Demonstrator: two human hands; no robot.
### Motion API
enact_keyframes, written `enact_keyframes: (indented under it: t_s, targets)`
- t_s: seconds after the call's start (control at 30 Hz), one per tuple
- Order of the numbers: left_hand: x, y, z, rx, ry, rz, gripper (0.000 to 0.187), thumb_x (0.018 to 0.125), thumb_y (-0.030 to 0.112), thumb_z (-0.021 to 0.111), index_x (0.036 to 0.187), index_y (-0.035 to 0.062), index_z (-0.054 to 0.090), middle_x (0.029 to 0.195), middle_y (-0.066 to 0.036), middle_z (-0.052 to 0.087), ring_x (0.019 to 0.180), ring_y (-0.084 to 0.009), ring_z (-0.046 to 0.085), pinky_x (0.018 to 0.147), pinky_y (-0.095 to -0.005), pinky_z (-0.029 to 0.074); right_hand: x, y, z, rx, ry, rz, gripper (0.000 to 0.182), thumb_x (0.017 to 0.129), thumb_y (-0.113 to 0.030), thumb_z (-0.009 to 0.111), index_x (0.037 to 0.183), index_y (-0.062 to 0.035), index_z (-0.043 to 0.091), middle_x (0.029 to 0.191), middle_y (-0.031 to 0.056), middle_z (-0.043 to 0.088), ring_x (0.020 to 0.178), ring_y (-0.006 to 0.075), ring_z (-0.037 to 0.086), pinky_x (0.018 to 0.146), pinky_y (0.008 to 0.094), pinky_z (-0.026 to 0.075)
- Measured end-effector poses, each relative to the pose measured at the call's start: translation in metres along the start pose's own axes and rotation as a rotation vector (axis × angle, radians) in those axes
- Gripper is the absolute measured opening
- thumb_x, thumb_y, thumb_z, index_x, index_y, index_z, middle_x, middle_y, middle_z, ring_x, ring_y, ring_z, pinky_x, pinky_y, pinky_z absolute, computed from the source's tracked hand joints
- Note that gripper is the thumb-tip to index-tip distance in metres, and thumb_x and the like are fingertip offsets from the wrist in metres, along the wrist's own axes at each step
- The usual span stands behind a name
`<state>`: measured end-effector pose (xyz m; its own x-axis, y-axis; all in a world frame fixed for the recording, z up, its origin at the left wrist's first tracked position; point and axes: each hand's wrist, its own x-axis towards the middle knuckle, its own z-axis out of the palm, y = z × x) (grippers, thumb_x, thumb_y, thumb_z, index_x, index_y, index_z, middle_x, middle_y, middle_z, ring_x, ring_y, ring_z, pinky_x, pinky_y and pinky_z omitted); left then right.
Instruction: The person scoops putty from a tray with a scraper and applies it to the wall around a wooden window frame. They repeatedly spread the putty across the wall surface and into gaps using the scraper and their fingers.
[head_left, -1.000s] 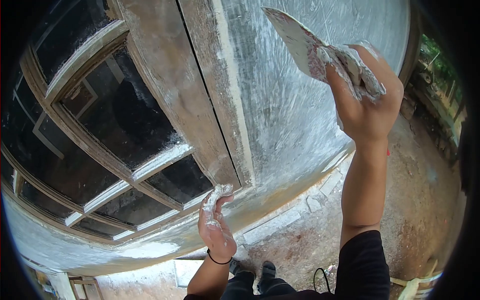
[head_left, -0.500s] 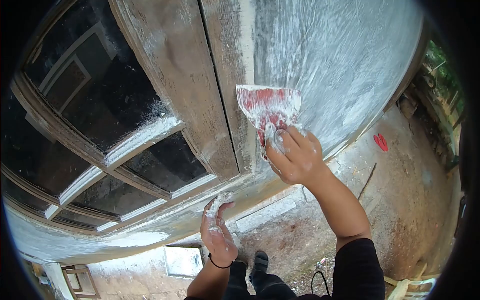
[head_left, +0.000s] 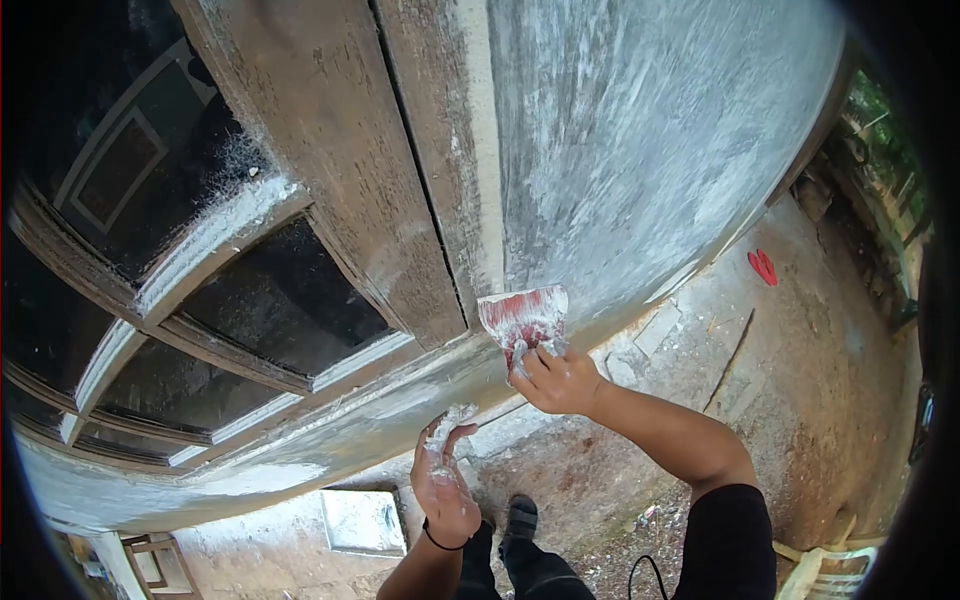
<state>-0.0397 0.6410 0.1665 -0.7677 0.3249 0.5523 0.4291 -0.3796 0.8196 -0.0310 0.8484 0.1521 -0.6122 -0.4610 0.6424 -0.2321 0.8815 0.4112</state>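
Observation:
My right hand [head_left: 560, 382] grips a red putty knife [head_left: 525, 312] whose broad blade is streaked with white paste. The blade lies against the grey wall [head_left: 640, 130], low down beside the wooden frame [head_left: 455, 150] and the pale strip along it. Lower and to the left, my left hand [head_left: 445, 490] is turned up with its fingers curled round a narrow thing caked in white paste [head_left: 440, 432]; what is under the paste I cannot tell. White smears cover the fingers of both hands.
Wooden window panes [head_left: 270, 300] with white-dusted bars fill the left. A white-smeared tray [head_left: 362, 522] sits on the ground below the wall. Red sandals [head_left: 762, 267], a thin stick [head_left: 730, 360] and a pale plastic chair [head_left: 835, 575] are at the right.
My right hand has drawn the putty knife down along the wall beside the frame. My left hand keeps nearly the same place, and the view has shifted slightly.

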Motion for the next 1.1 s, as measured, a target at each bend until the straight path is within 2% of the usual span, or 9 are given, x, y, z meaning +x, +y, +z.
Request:
enact_keyframes:
  t_s: [0.1, 0.2, 0.33, 0.43, 0.57, 0.7, 0.83, 1.03, 1.1]
  targets:
    - [-0.014, -0.015, 0.002, 0.031, 0.058, -0.091, 0.058, 0.091, 0.038, 0.029, 0.119, -0.0123, 0.036, 0.112, -0.023, 0.048, 0.101, -0.031, 0.05, 0.084, -0.041, 0.042, -0.016, -0.006, 0.01, 0.021, 0.002, 0.004, 0.009, 0.064, -0.014, 0.055, 0.072, -0.0144, 0.058, 0.069, 0.0049, 0.051, 0.064, 0.0155, 0.055, 0.039, 0.0243, 0.03]
    - [-0.029, -0.04, -0.001, 0.004, 0.072, -0.091, 0.058, 0.091, 0.039, 0.029, 0.119, -0.0115, 0.037, 0.112, -0.022, 0.048, 0.102, -0.0309, 0.05, 0.083, -0.0416, 0.042, -0.019, -0.009, -0.003, 0.079, 0.001, 0.058, 0.011, 0.062, -0.014, 0.057, 0.073, -0.0105, 0.058, 0.068, 0.0061, 0.05, 0.061, 0.0179, 0.054, 0.039, 0.0249, 0.032]
    - [-0.037, -0.052, -0.001, -0.024, 0.1, -0.134, 0.057, 0.091, 0.039, 0.029, 0.12, -0.0096, 0.037, 0.113, -0.022, 0.048, 0.102, -0.031, 0.05, 0.083, -0.0419, 0.042, -0.009, -0.003, -0.027, 0.285, 0.089, 0.279, 0.015, 0.063, -0.007, 0.06, 0.077, -0.0043, 0.058, 0.074, 0.012, 0.055, 0.063, 0.0227, 0.056, 0.047, 0.029, 0.041]
    - [-0.033, -0.053, -0.001, -0.077, 0.082, -0.148, 0.056, 0.091, 0.04, 0.028, 0.119, -0.0075, 0.039, 0.113, -0.021, 0.048, 0.103, -0.0313, 0.049, 0.083, -0.0418, 0.041, 0.005, 0.01, -0.029, 0.733, 0.213, 0.645, 0.014, 0.071, -0.004, 0.058, 0.083, 0.0021, 0.057, 0.073, 0.0149, 0.054, 0.061, 0.0282, 0.053, 0.055, 0.0318, 0.042]
    - [-0.036, -0.053, -0.001, -0.082, 0.096, -0.144, 0.056, 0.091, 0.04, 0.028, 0.119, -0.0073, 0.04, 0.112, -0.021, 0.049, 0.103, -0.0313, 0.05, 0.083, -0.0417, 0.041, -0.005, 0.021, 0.01, 0.937, 0.228, 0.947, 0.012, 0.074, -0.005, 0.058, 0.083, 0.0023, 0.056, 0.073, 0.0121, 0.053, 0.064, 0.0203, 0.051, 0.06, 0.0275, 0.04]
    - [-0.04, -0.058, -0.005, -0.081, 0.09, -0.17, 0.055, 0.091, 0.039, 0.028, 0.118, -0.0071, 0.041, 0.11, -0.021, 0.05, 0.102, -0.0312, 0.05, 0.083, -0.0414, 0.042, -0.013, 0.03, 0.032, 1.013, 0.296, 1.164, 0.011, 0.073, -0.005, 0.059, 0.081, 0.0027, 0.056, 0.073, 0.0109, 0.054, 0.065, 0.0192, 0.052, 0.06, 0.0274, 0.041]
    - [-0.046, -0.062, -0.007, -0.088, 0.1, -0.176, 0.054, 0.091, 0.038, 0.028, 0.118, -0.0071, 0.041, 0.111, -0.021, 0.05, 0.103, -0.0313, 0.05, 0.083, -0.0417, 0.042, -0.018, 0.028, 0.038, 0.849, 0.315, 1.08, 0.009, 0.073, -0.003, 0.058, 0.08, 0.0026, 0.056, 0.073, 0.0095, 0.054, 0.065, 0.0173, 0.052, 0.06, 0.0269, 0.041]
    - [-0.049, -0.062, -0.012, -0.083, 0.088, -0.199, 0.052, 0.092, 0.036, 0.026, 0.119, -0.0066, 0.04, 0.112, -0.022, 0.049, 0.101, -0.0319, 0.05, 0.082, -0.0419, 0.042, -0.044, 0.013, 0.014, 0.838, 0.323, 1.182, 0.01, 0.074, -0.002, 0.057, 0.083, 0.0034, 0.055, 0.076, 0.0085, 0.057, 0.069, 0.015, 0.054, 0.063, 0.0258, 0.042]
    - [-0.051, -0.063, -0.013, -0.102, 0.095, -0.19, 0.05, 0.092, 0.033, 0.028, 0.119, -0.0066, 0.039, 0.112, -0.022, 0.049, 0.101, -0.0317, 0.05, 0.082, -0.0415, 0.042, -0.051, 0.002, -0.002, 1.029, 0.47, 1.394, 0.015, 0.076, -0.001, 0.056, 0.09, 0.0046, 0.054, 0.083, 0.0094, 0.059, 0.074, 0.0158, 0.057, 0.067, 0.0262, 0.045]
